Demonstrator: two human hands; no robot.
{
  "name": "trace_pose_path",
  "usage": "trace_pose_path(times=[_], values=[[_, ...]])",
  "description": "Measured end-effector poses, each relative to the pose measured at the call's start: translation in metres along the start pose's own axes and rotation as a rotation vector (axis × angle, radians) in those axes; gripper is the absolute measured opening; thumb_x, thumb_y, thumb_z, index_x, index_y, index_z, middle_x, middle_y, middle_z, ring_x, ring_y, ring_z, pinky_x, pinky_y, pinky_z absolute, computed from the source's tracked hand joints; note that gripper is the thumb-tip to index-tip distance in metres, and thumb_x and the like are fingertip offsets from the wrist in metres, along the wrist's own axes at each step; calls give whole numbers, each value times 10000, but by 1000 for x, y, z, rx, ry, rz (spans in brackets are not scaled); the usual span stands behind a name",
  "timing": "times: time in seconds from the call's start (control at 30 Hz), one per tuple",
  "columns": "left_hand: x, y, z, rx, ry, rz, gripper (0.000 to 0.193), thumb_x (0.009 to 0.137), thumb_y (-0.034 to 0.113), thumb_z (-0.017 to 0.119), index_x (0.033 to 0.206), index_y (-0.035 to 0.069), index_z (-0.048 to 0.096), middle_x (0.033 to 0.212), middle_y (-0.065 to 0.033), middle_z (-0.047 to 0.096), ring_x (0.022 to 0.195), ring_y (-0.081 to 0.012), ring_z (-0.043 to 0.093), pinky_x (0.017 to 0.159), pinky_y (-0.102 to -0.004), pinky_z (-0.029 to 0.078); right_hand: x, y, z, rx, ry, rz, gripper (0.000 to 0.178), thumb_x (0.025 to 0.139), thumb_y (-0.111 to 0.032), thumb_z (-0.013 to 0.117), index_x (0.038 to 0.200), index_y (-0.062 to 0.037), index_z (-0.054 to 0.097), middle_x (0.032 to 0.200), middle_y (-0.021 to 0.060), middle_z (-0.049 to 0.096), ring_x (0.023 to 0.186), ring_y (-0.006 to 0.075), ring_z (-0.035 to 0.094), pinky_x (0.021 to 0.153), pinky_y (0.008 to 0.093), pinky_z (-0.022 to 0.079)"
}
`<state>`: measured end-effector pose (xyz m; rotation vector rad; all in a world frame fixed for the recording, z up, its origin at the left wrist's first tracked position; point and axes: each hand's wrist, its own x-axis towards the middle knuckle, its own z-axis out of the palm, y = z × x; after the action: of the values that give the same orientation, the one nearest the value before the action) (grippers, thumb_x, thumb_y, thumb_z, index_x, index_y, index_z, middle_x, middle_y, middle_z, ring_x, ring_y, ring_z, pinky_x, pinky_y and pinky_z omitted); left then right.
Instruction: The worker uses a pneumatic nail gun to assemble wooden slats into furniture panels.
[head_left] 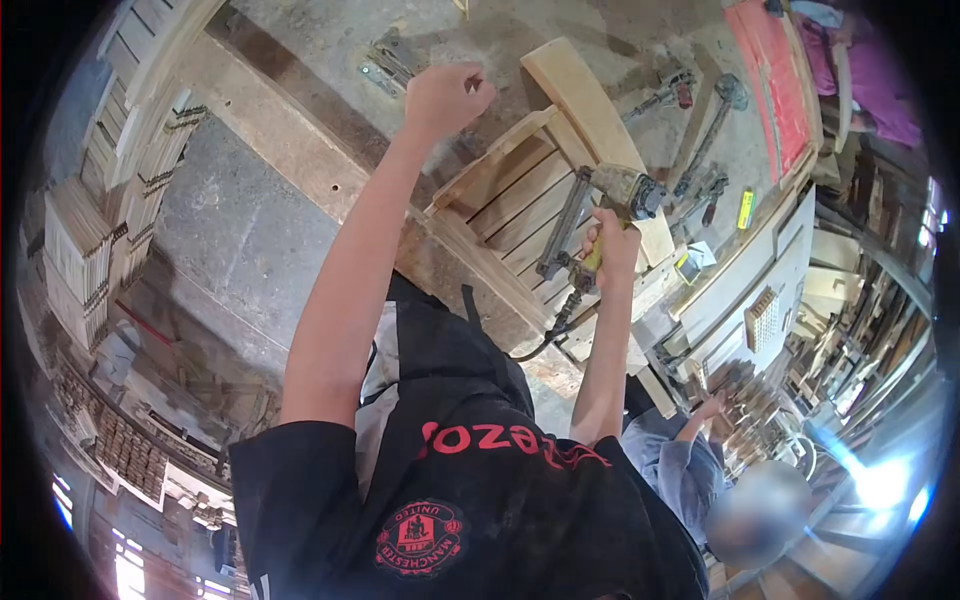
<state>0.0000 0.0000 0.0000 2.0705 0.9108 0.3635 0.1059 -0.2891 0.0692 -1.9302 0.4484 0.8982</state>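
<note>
- right hand (615, 250) gripping a nail gun (622, 185) over a slatted frame (510, 195);
- left hand (450, 100) curled, just left of a board (572, 90);
- tools (733, 92) and a yellow object (746, 210) right of the board;
- stacked wood (75, 275), far left;
- another person (680, 470), lower right

Spread over the stained grey workbench (655, 35), edged along the near side with a thick wooden beam (300, 158): a slatted wooden frame (512, 187), reaching to that beam, and against its far side a broad pale board (572, 84). To the right, lying loose: a metal hand tool (666, 93) with a reddish part, a hammer (712, 128) just beside it, another hand tool (711, 197) near the hammer's handle. Farther right, a bright yellow strip (745, 210); nearer, a white slip (704, 252) beside a yellow-and-black item (687, 268). At upper left, thin metal pieces (390, 66), kind unclear.
</note>
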Motion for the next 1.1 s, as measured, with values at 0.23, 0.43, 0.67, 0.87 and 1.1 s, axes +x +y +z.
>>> trace_pose_path(times=[0.23, 0.43, 0.67, 0.87, 1.1], values=[[3, -2, -3, 42, 0, -3, 207, 800, 317, 631, 788, 114, 669, 638, -35, 609, 642, -251, 621, 611, -380, 482, 8, -35, 38, -18, -106, -113, 184, 833, -196, 696, 813, -37, 606, 571, 34, 509, 416, 144, 482, 389, 309, 395], [0, 2, -2, 55, -25, -13, 230, 803, 340, 623, 791, 116, 673, 697, -52, 647, 692, -269, 644, 643, -391, 501, 14, -40, 46, -118, -121, -85, 199, 834, -195, 692, 754, -42, 593, 563, 37, 508, 406, 153, 482, 384, 313, 393], [1, 0, -1, 41, -11, -4, 228, 801, 344, 619, 794, 122, 667, 679, -38, 630, 679, -260, 639, 627, -382, 488, 7, -39, 42, -86, -141, -74, 221, 843, -210, 698, 784, -38, 573, 564, 39, 504, 426, 153, 497, 396, 313, 414], [-2, -7, -5, 10, 4, -37, 251, 799, 361, 621, 812, 117, 679, 697, -51, 649, 693, -278, 649, 638, -394, 501, -34, -2, 30, -288, -381, -225, 266, 856, -240, 725, 877, 4, 624, 587, 34, 539, 459, 138, 523, 444, 292, 422], [0, 3, 2, -11, 120, 6, 238, 759, 335, 613, 747, 112, 696, 700, -113, 672, 683, -330, 655, 634, -432, 521, -77, 61, 31, -975, -611, -522, 315, 744, -190, 753, 966, 0, 635, 765, 229, 661, 742, 451, 639, 639, 453, 526]])
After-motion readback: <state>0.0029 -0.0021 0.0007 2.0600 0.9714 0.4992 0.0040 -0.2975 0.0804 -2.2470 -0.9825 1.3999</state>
